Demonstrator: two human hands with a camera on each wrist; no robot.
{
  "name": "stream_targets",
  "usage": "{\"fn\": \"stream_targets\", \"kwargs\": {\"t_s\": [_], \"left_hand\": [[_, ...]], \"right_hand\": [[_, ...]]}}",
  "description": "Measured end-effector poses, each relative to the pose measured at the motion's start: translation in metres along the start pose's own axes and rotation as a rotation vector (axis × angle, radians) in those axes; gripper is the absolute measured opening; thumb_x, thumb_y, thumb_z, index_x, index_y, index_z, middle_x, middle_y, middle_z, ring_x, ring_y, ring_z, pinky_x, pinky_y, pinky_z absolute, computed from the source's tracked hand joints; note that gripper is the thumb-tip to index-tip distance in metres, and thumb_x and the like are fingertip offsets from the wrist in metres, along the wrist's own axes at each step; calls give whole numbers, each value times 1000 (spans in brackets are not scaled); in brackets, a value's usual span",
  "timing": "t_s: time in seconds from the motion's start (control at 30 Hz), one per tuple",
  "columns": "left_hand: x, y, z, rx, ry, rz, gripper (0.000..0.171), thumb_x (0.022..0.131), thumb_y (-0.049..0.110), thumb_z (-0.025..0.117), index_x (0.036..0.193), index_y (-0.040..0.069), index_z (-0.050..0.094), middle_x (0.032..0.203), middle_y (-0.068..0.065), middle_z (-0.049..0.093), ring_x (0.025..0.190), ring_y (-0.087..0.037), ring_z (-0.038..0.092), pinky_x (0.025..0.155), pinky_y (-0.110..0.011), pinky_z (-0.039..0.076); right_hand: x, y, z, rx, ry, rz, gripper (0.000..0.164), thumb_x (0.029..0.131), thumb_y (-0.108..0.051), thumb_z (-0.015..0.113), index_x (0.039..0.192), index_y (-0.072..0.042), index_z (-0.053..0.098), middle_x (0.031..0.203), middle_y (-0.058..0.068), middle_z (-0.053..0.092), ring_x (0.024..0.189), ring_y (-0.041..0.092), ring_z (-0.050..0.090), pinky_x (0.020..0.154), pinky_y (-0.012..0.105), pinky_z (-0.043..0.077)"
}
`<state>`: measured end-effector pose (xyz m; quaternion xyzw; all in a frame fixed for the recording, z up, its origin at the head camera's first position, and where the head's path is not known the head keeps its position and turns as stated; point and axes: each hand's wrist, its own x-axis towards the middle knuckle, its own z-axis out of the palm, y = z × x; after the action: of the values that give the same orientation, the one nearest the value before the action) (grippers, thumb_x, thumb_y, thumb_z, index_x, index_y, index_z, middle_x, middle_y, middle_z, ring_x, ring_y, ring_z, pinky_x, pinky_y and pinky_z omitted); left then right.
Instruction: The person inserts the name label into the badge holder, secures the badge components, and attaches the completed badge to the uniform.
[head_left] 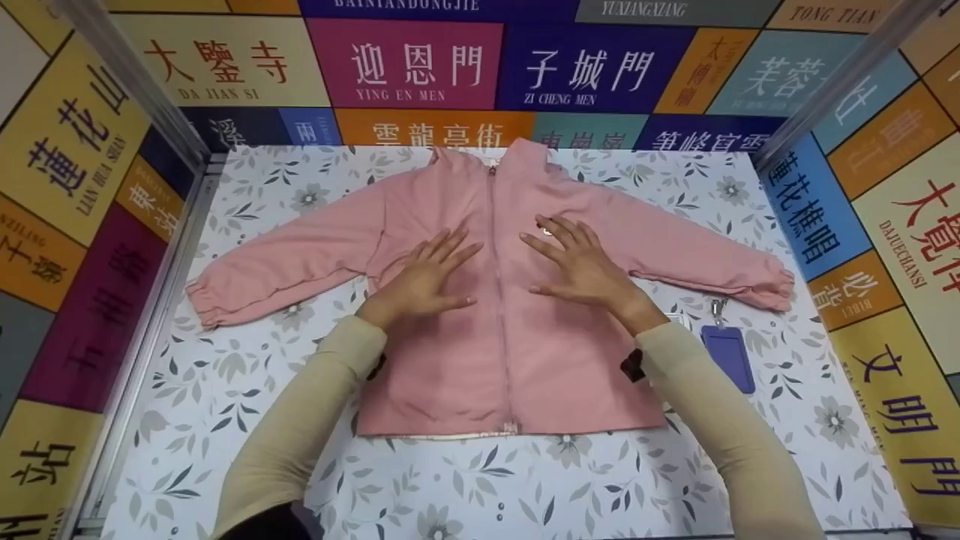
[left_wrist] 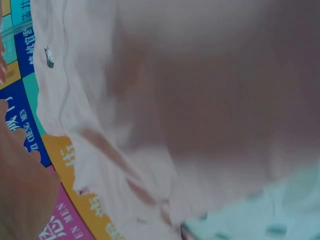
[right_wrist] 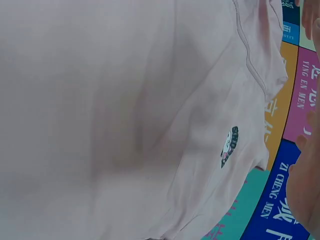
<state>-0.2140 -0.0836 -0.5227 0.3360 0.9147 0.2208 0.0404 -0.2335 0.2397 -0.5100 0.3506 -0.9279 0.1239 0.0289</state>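
- I have the pink jacket (head_left: 442,360) flat on the floral tabletop (head_left: 585,487), zip (head_left: 501,330) closed, sleeves (head_left: 300,251) spread; that much looks done.
- Light creases (head_left: 416,214) seem left to smooth.
- My left hand (head_left: 426,281) and right hand (head_left: 581,271) grip nothing, both splayed over its front.
- It looks soft, with gathered cuffs (head_left: 781,287).

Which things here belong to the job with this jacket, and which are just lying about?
Seemingly part of the job:
- pink jacket, laid out front up
- left hand and right hand, over its front, fingers spread

Probably just lying about:
- purple card holder with a metal clip
- white item beside it, too hidden to identify
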Motion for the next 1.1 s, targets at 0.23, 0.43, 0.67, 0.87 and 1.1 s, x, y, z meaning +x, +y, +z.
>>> {"fn": "stream_targets", "kwargs": {"t_s": [0.23,0.43,0.67,0.87,1.1], "left_hand": [[22,14,14,-206,111,37,67,91,44,66,148,16,45,155,-8,41,147,-27,33,123,-46,25],[45,33,28,-333,129,61,49,91,28,69,135,8,58,137,-9,58,132,-25,50,116,-38,37],[76,66,45,-434,88,43,40,93,24,68,130,9,62,125,-9,66,117,-23,61,106,-37,46],[94,97,59,-484,32,36,41,93,23,68,131,8,62,120,-9,69,113,-22,64,103,-35,49],[110,130,70,-468,-4,90,38,93,24,67,128,9,63,117,-6,70,109,-18,65,98,-26,50]], "right_hand": [[-31,9,-15,89,163,57,87,78,-49,77,152,-23,39,154,9,40,138,33,39,110,60,32],[-65,13,-27,188,253,188,79,78,-39,83,146,-19,49,139,13,51,126,32,48,105,54,37],[-120,27,-36,272,329,370,63,80,-27,83,137,-18,58,117,14,59,105,30,54,90,42,44],[-173,42,-41,277,277,556,58,83,-27,80,135,-11,59,111,16,60,95,27,54,82,36,41],[-228,51,-47,275,208,737,60,85,-31,79,134,-5,57,115,20,58,100,36,56,80,38,44]]}}
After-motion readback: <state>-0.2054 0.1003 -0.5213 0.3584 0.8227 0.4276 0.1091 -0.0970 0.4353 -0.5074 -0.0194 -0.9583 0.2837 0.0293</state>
